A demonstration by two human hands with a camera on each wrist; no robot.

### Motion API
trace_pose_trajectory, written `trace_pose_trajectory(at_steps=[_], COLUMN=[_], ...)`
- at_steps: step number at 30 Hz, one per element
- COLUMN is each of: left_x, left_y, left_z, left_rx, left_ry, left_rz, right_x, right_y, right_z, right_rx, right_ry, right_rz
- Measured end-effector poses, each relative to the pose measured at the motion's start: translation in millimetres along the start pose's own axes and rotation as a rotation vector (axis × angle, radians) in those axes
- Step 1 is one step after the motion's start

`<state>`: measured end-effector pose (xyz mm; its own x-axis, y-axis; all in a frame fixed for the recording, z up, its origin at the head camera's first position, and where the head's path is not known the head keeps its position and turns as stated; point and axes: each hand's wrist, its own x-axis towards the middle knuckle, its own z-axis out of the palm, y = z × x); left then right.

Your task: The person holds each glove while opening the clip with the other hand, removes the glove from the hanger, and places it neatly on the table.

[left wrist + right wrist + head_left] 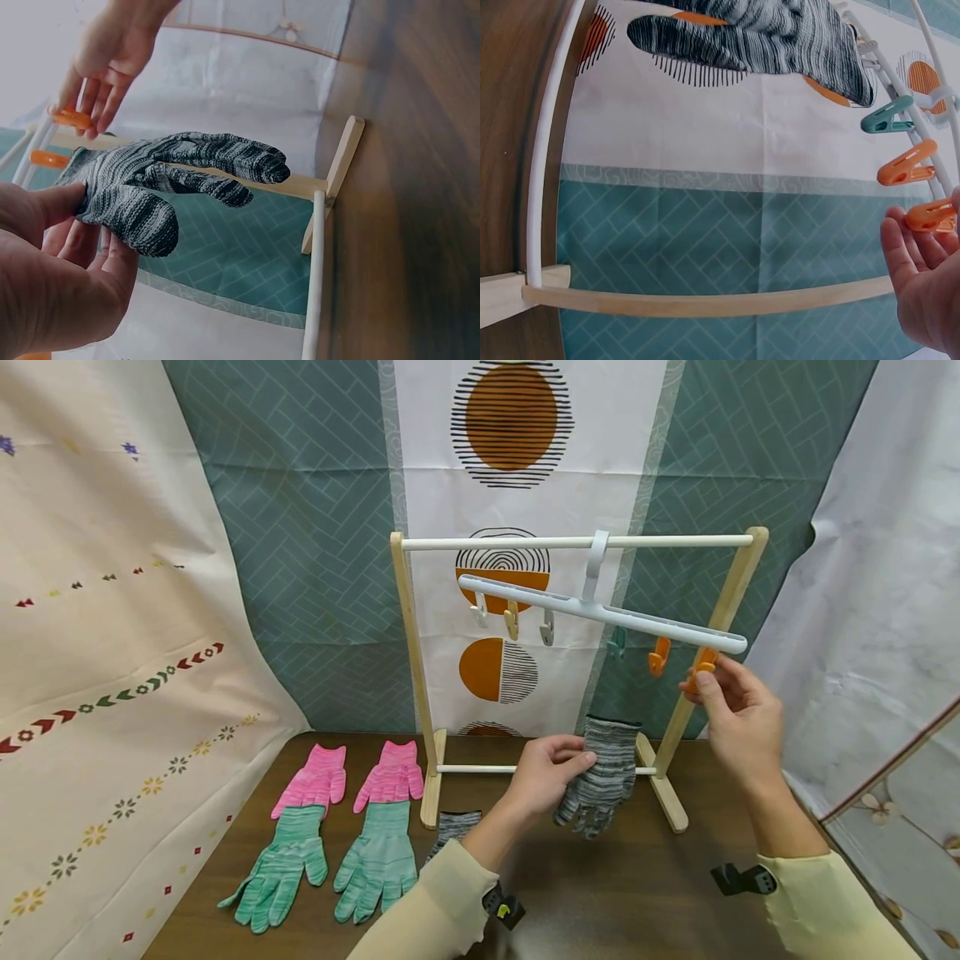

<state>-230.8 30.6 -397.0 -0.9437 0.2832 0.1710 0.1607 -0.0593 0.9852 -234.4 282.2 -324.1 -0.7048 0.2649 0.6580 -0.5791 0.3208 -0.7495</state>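
Note:
My left hand (551, 772) pinches a black-and-grey striped knit glove (609, 760) near its cuff, and the glove's fingers hang down. At the right end of a white clip hanger (660, 625), my right hand (738, 710) pinches an orange clothespin (702, 668) between thumb and fingers. A second orange clothespin (906, 163) and a teal clothespin (887, 115) hang beside it. Farther left on the hanger are a yellow clip (512, 620), a grey clip (547, 628) and a white clip (480, 608). The hanger tilts down toward the right.
The hanger's hook loops over the top bar (495, 543) of a wooden rack (412, 643). Two pink-and-green gloves (288, 852) lie on the brown table (600, 910) at the left. Another striped glove (455, 827) lies partly hidden behind my left forearm. Patterned cloths (300, 527) hang around the table.

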Motion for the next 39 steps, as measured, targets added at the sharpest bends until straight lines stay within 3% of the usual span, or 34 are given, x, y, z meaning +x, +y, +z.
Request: trace_pose_trajectory(at_steps=[10,25,39], left_x=[-10.0,-21.5,-34.5], left_y=[-5.9,-16.1,-24.8], left_z=[-11.8,-30.1,-47.7], left_rx=[-0.089,-0.019,-0.022], left_ry=[0.011,0.056,0.039], left_rz=[-0.051,-0.086,-0.151], right_x=[3.4,2.5,-6.6], right_y=[3,8,17], right_z=[-1,-1,-6], right_rx=[0.067,0.121,-0.113], right_ry=[0.020,0.021,0.008], right_rz=[0.001,0.019,-0.003])
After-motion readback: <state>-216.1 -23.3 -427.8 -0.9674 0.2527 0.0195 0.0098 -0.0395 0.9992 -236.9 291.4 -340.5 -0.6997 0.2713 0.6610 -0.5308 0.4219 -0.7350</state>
